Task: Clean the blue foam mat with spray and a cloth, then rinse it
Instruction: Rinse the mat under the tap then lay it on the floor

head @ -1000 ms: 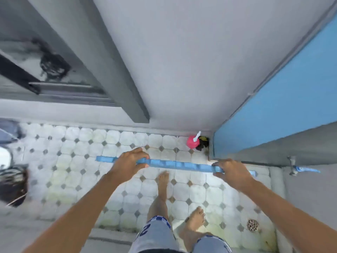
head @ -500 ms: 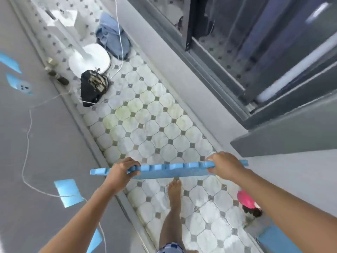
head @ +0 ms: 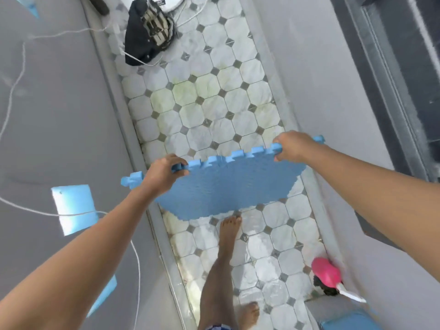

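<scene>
The blue foam mat [head: 228,186], with jigsaw-toothed edges, hangs in the air above the tiled floor, its textured face turned toward me. My left hand [head: 164,173] grips its upper edge near the left corner. My right hand [head: 294,146] grips the same edge near the right corner. A pink spray bottle [head: 326,273] with a white nozzle lies on the floor at the lower right beside a dark cloth [head: 325,288].
The narrow tiled floor [head: 214,98] runs between grey walls. A black bag [head: 147,29] and white cables lie at the far end. My bare feet [head: 229,231] stand under the mat. Blue patches [head: 73,208] mark the left wall. A dark window frame [head: 400,67] is on the right.
The view has swung round along the corridor. The mat, seen edge-on before, now tilts so its broad face shows, still held by both hands.
</scene>
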